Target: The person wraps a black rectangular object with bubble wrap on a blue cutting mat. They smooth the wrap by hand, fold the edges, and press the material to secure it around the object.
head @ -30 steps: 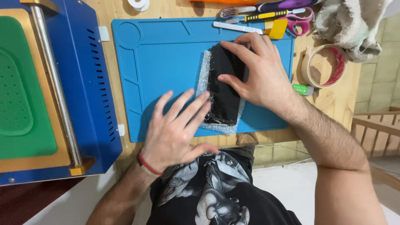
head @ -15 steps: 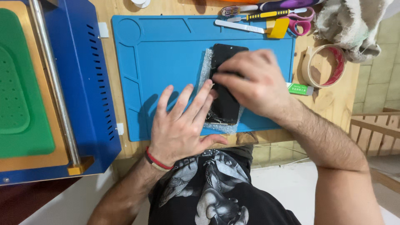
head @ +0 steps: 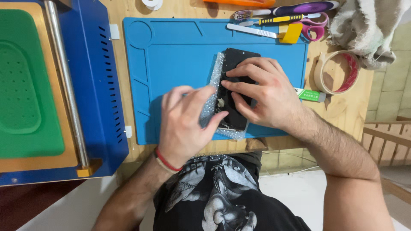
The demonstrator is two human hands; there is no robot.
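Two hands on black phone: left hand pinches bubble wrap against phone's near edge, right hand presses flat on top. Phone between hands, on blue mat. Risk: uneven pressure may crack glass; wrap could slip.

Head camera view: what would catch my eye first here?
Both hands meet over a black phone lying on bubble wrap in the middle of a bright blue work mat. The right hand presses on it while the left hand touches its lower edge. To the left stands a big blue machine with a green pad.
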